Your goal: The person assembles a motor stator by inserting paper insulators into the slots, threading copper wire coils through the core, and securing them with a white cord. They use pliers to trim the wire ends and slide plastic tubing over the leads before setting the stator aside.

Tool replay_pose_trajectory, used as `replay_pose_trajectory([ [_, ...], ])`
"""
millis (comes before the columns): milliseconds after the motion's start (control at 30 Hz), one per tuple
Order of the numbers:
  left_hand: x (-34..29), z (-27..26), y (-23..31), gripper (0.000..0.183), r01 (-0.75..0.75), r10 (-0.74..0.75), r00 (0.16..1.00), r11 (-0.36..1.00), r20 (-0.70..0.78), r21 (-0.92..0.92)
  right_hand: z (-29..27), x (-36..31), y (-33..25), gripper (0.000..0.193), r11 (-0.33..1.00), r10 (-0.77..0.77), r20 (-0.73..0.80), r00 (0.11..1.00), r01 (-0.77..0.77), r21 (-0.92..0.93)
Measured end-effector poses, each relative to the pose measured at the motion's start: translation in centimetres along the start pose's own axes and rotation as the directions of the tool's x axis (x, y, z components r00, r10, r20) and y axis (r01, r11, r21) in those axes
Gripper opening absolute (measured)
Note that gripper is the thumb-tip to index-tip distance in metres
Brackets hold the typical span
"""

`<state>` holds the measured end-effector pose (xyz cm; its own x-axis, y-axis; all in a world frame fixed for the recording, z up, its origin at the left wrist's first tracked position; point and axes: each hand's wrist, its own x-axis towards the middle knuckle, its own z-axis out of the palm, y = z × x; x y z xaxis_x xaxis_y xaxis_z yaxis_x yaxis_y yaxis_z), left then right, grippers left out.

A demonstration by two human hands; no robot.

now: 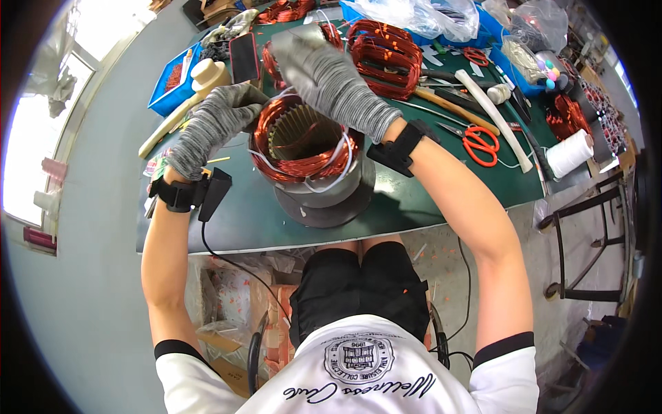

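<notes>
A motor stator [300, 193] stands on a round metal base on the green table in front of me. Red-brown copper windings [276, 165] ring its opening, with white cord tied round them in places. At the stator's upper left edge is my left hand [219, 119] in a grey knit glove. Its thumb and fingers are bent together by the windings; what lies between them is hidden. My right hand [321, 72], gloved the same, is raised over the far side of the stator. Motion smears its fingers, so their grip does not show.
Bundled copper coils [386, 58] lie beyond my right hand. To the right are orange-handled scissors [480, 146], a wooden-handled tool [458, 110], a white curved bar [493, 117] and a white thread spool [570, 153]. At left are a blue bin [165, 103], a mallet [209, 74] and a phone [244, 58].
</notes>
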<state>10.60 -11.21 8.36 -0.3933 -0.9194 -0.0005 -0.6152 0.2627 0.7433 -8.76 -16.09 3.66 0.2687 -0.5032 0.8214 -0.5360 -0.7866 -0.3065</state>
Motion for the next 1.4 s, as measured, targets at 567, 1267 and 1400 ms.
replay_pose_trajectory([
  [567, -0.7, 0.7, -0.9, 0.021, -0.028, 0.017, 0.998, 0.975, -0.052, -0.22, -0.3, -0.4, 0.6, 0.019, 0.91, -0.014, 0.48, 0.877, -0.187, 0.37],
  [1267, 1.6, 0.0, -3.4, 0.02, -0.059, 0.058, 0.998, 0.979, -0.009, -0.193, 0.5, -0.8, 1.0, 0.015, 0.952, 0.084, 0.446, 0.891, -0.205, 0.229],
  [1400, 1.6, -0.4, -3.2, 0.023, 0.045, -0.037, 0.998, 0.985, 0.05, -0.165, 0.5, -0.4, 0.8, 0.015, 0.916, 0.147, 0.509, 0.848, -0.311, 0.253],
])
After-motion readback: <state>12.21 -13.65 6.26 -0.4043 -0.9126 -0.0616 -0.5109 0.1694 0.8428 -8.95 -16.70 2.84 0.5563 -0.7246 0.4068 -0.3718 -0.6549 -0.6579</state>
